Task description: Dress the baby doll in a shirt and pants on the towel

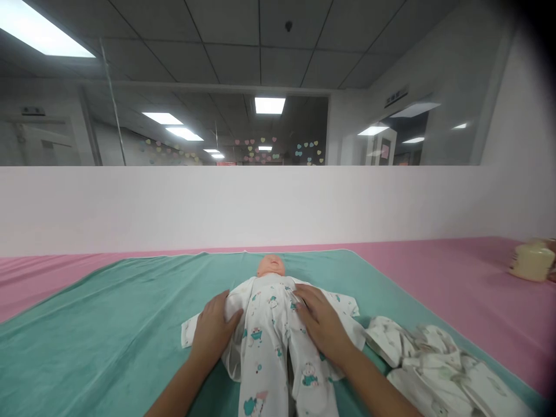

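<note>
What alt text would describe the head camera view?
The left hand and right hand rest on a baby doll in a white animal-print sleepsuit, lying on a teal sheet over a pink surface. Bunched white clothing lies to the right.

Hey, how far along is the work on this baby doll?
Done: a white printed suit already covers the baby doll from the neck down, with its sleeves spread out. In hand: the left hand and right hand press flat on the suit's chest. Left: the pile of white garments on the green towel lies untouched, so there seems to be more to do.
</note>
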`<control>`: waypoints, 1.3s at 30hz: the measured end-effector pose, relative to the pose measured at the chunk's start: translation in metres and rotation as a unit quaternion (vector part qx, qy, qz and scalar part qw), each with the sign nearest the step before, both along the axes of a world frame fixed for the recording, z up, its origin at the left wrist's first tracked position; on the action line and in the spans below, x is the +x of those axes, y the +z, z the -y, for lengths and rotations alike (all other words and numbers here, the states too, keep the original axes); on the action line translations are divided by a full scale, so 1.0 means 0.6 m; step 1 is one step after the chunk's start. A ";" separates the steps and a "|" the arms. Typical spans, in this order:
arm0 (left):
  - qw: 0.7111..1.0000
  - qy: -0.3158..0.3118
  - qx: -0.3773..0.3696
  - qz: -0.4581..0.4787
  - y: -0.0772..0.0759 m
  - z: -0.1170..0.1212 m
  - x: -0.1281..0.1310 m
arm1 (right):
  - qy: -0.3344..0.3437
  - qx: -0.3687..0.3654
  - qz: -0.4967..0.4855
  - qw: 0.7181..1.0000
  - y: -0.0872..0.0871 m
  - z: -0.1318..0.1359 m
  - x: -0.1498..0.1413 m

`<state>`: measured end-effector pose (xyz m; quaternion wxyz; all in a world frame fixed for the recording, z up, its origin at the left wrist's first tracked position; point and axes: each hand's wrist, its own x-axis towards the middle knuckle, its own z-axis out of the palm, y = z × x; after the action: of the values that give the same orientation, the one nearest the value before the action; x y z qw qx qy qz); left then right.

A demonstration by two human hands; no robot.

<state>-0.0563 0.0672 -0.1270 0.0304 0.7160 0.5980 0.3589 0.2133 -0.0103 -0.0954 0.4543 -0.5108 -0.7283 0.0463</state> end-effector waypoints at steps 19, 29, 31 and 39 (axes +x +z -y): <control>0.992 0.119 -0.011 -0.042 0.023 0.012 -0.050 | 0.064 -0.145 0.095 0.983 0.025 0.028 -0.072; 0.980 0.162 -0.058 0.103 0.014 0.003 -0.062 | -0.002 -0.095 0.359 0.929 0.068 -0.059 -0.143; 0.979 0.163 -0.062 0.107 0.012 -0.001 -0.062 | 0.008 -0.101 0.422 0.901 0.077 -0.089 -0.169; 0.976 0.163 -0.072 0.123 0.010 -0.008 -0.068 | 0.043 -0.182 0.496 0.848 0.067 -0.181 -0.253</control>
<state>-0.0974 0.0721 -0.1213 0.0959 0.5555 0.7225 0.4002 0.0618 0.0981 -0.0549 -0.0714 -0.5071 -0.8567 -0.0619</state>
